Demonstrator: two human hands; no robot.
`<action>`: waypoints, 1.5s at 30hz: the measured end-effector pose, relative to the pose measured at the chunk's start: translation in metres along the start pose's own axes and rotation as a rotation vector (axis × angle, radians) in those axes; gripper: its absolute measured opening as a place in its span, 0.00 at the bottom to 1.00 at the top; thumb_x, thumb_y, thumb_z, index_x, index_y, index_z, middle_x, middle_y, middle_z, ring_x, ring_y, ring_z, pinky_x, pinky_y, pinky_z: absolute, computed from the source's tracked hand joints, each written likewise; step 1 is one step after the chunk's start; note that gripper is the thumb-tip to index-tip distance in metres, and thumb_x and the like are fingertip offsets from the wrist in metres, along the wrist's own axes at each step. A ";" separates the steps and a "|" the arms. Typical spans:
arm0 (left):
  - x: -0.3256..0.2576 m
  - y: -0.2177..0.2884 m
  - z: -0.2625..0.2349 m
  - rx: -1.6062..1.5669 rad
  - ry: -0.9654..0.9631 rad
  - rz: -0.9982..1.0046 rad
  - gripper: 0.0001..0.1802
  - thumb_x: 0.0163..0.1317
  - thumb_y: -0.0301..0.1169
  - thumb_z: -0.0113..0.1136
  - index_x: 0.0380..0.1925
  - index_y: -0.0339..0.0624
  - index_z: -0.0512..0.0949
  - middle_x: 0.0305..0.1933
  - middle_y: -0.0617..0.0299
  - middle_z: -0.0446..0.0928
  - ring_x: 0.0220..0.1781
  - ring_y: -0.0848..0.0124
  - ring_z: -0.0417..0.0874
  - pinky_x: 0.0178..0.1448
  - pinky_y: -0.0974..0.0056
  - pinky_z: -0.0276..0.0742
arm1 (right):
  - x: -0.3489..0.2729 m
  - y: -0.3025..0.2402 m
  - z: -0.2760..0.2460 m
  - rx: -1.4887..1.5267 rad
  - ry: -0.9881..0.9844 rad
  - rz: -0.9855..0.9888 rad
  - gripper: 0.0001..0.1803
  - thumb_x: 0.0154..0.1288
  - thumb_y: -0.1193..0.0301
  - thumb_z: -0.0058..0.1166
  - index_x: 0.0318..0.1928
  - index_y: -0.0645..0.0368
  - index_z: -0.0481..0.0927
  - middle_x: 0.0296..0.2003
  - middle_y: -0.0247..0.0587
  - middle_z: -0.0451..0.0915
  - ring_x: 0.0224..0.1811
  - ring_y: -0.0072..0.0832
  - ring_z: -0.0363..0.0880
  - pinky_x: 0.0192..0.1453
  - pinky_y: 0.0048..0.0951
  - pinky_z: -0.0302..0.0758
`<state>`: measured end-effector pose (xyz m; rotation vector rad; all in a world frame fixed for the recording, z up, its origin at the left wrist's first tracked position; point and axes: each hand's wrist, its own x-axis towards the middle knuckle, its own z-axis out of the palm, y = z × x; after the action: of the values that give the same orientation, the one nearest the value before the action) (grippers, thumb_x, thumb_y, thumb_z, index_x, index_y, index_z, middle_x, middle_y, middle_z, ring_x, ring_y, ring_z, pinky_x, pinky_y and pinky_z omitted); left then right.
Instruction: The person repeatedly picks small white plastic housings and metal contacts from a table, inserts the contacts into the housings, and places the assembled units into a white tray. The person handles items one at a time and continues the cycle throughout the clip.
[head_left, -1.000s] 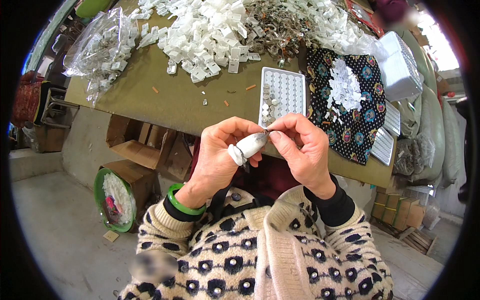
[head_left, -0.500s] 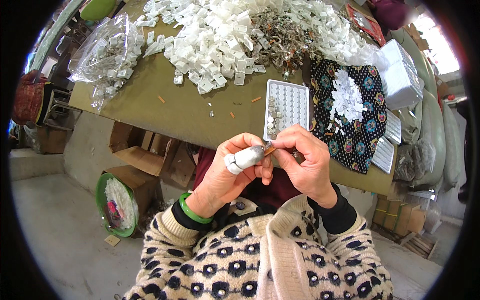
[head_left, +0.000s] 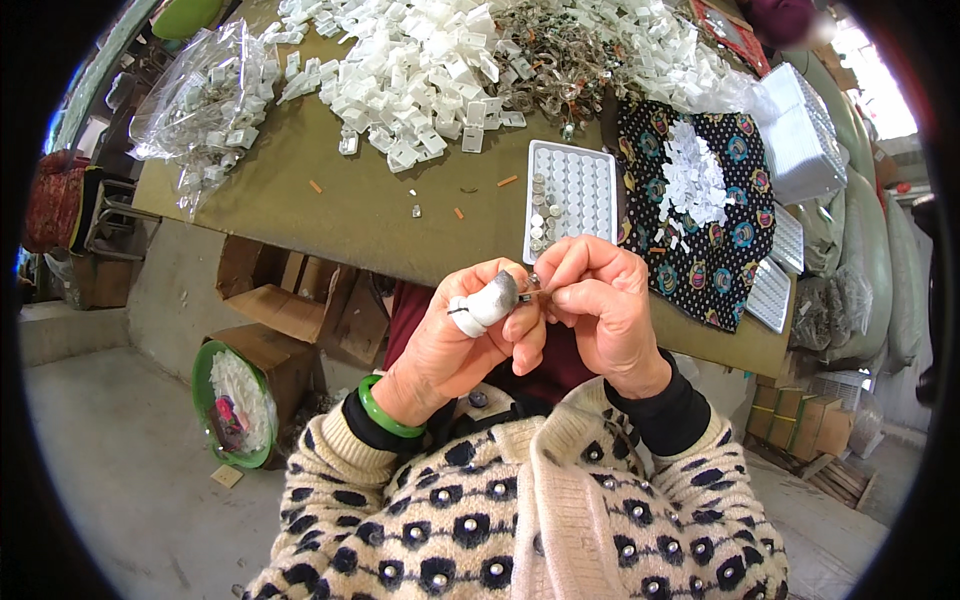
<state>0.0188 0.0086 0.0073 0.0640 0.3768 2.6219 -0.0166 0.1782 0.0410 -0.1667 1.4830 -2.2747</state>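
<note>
My left hand (head_left: 455, 320) and my right hand (head_left: 600, 305) meet in front of my chest, near the table's front edge. Both are closed in a pinch. Between the fingertips sits a small shiny metal piece (head_left: 532, 284) with a thin brown strip, mostly hidden by the fingers. A white wrap with a grey, smudged end (head_left: 487, 304) covers my left thumb. Just beyond my hands lies a white plastic tray (head_left: 583, 195) of small round hollows. Several small round metallic pieces (head_left: 540, 218) stand along its left side.
White plastic pieces (head_left: 400, 90) heap at the back, beside tangled metallic pieces (head_left: 570, 60). A clear bag (head_left: 205, 110) stands at left. White slips (head_left: 697, 180) lie on a patterned black cloth (head_left: 735, 290); stacked trays (head_left: 795, 125) stand behind. Below left are a green basin (head_left: 205, 400) and a cardboard box (head_left: 285, 310).
My right fingers have shifted slightly up and left around the small piece. The brown strip shows less than before. My left thumb has tilted more upright, and the view has shifted a little.
</note>
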 end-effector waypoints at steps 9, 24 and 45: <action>0.009 0.023 0.009 0.178 0.120 -0.047 0.12 0.68 0.38 0.61 0.40 0.41 0.75 0.26 0.62 0.75 0.29 0.67 0.81 0.31 0.66 0.76 | 0.012 -0.003 0.002 -0.825 -0.069 -0.685 0.11 0.57 0.89 0.55 0.40 0.65 0.77 0.33 0.45 0.78 0.31 0.34 0.79 0.35 0.27 0.76; 0.096 0.115 -0.028 2.819 0.076 0.979 0.04 0.49 0.30 0.58 0.23 0.44 0.74 0.37 0.60 0.68 0.44 0.67 0.74 0.47 0.63 0.72 | 0.006 -0.002 -0.004 -0.235 0.081 -0.138 0.05 0.66 0.80 0.56 0.39 0.64 0.73 0.28 0.36 0.75 0.23 0.17 0.70 0.29 0.18 0.68; 0.012 0.022 0.001 0.429 0.233 0.251 0.17 0.64 0.25 0.62 0.53 0.34 0.79 0.45 0.57 0.83 0.39 0.72 0.83 0.41 0.67 0.81 | 0.015 -0.006 0.021 -0.151 0.109 -0.168 0.05 0.67 0.80 0.52 0.43 0.64 0.74 0.27 0.35 0.74 0.25 0.20 0.71 0.27 0.22 0.69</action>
<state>-0.0024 -0.0044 0.0139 -0.0563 1.0713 2.7503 -0.0253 0.1562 0.0540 -0.2226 1.7584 -2.3340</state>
